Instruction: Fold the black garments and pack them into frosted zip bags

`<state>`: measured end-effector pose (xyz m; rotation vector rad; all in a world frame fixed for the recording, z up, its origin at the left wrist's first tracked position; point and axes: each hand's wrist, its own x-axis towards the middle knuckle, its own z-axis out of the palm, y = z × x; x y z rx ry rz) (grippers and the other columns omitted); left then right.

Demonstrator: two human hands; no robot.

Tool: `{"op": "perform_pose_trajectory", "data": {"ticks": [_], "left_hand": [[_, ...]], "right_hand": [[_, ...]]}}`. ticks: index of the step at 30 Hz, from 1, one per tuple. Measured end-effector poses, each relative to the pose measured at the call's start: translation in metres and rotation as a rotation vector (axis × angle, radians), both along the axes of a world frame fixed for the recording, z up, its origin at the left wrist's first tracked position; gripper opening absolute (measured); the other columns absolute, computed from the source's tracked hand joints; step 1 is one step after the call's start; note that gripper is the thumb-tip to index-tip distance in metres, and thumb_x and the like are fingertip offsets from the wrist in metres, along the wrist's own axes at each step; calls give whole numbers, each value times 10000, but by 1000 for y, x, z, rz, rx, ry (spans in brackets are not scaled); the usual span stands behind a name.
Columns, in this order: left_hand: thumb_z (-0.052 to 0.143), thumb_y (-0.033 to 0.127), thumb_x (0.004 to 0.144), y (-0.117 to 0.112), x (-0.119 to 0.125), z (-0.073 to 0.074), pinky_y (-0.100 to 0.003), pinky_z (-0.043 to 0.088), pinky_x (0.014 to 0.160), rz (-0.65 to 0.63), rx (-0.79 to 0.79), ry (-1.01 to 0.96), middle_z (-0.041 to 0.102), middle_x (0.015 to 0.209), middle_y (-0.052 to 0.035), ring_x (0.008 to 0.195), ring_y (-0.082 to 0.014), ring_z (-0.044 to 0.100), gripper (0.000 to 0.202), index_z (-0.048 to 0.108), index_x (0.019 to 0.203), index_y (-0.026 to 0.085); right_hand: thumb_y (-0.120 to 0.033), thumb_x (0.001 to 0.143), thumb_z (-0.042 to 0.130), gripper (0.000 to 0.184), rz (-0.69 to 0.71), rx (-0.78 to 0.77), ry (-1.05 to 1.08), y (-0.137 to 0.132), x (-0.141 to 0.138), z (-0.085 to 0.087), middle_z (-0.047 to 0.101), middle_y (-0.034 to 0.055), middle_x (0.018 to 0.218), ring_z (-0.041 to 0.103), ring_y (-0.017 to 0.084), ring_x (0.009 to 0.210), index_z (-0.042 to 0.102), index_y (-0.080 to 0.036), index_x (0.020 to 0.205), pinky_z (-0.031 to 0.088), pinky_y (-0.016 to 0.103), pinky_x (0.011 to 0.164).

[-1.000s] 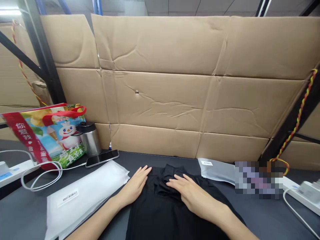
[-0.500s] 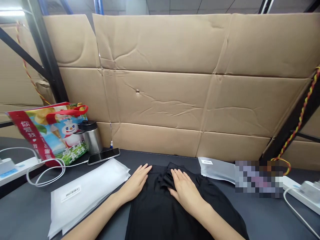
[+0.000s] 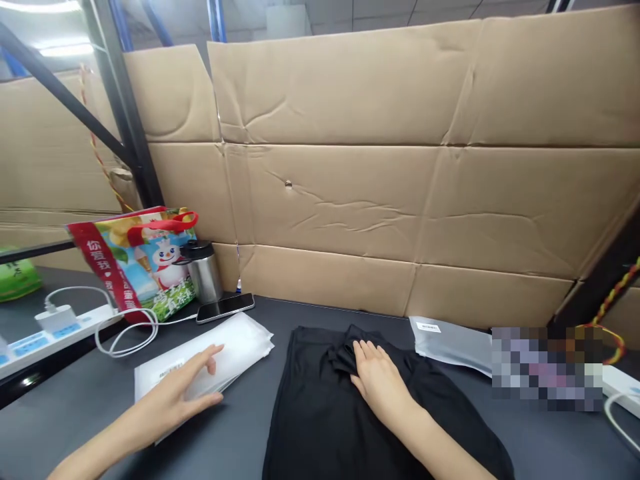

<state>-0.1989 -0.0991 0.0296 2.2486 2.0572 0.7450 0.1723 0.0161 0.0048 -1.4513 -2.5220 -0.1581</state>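
Note:
A folded black garment (image 3: 320, 407) lies on the dark table (image 3: 240, 440) in front of me. My right hand (image 3: 376, 378) rests flat on its upper part, fingers stretched out and close together. To the left lies a stack of clear plastic bags (image 3: 235, 347) with a white label. My left hand (image 3: 184, 392) is over that stack, fingers spread and touching the top bag, holding nothing.
A phone (image 3: 225, 307), a steel flask (image 3: 203, 270) and a colourful tote bag (image 3: 137, 260) stand at the back left. A power strip (image 3: 45, 330) with a white cable (image 3: 127, 330) lies far left. Another plastic bag (image 3: 450, 341) lies right of the garment. Cardboard sheets (image 3: 380, 187) wall the back.
My left hand has left the garment's left edge and moved left onto the stack of plastic bags. My right hand stays on the garment. The view has shifted a little to the left.

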Motion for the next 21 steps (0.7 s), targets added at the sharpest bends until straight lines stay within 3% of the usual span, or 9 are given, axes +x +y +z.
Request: {"op": "perform_pose_trajectory", "data": {"ticks": [3, 8, 13, 16, 21], "left_hand": [[546, 487, 851, -8, -6, -8, -359, 411, 988, -29, -89, -26, 650, 1114, -17, 1136, -263, 558, 517, 476, 1321, 284], [491, 489, 884, -8, -10, -10, -371, 419, 981, 13, -106, -112, 660, 1118, -23, 1155, -271, 545, 425, 564, 1229, 252], [514, 564, 840, -5, -13, -14, -376, 427, 976, 28, -96, -162, 641, 1195, -4, 1167, -293, 540, 409, 645, 1081, 261], [525, 571, 822, -4, -9, -15, -368, 420, 987, 55, -70, -223, 629, 1226, -28, 1166, -293, 548, 393, 673, 997, 252], [506, 524, 854, 1, -10, -15, -406, 392, 1011, 52, -98, -247, 617, 1246, -33, 1182, -290, 535, 404, 638, 1131, 262]], "right_hand": [[-131, 775, 587, 558, -12, -9, -18, -3, -1, 4, 514, 210, 1314, 475, 332, 1223, 483, -71, 1320, 361, 455, 1036], [-91, 793, 560, 511, -22, -17, -47, -4, -2, 8, 519, 222, 1303, 481, 327, 1219, 505, -59, 1300, 375, 443, 1029], [-260, 853, 562, 481, -33, 42, -57, -5, -1, 5, 544, 220, 1278, 495, 320, 1208, 515, -55, 1285, 388, 444, 1019], [-158, 826, 569, 456, -35, 86, -76, -3, -1, 2, 564, 214, 1258, 523, 308, 1182, 529, -55, 1268, 412, 424, 1002], [-3, 805, 466, 443, -35, 92, -61, -1, -2, -2, 576, 227, 1234, 539, 303, 1165, 551, -40, 1238, 423, 420, 991]]}}
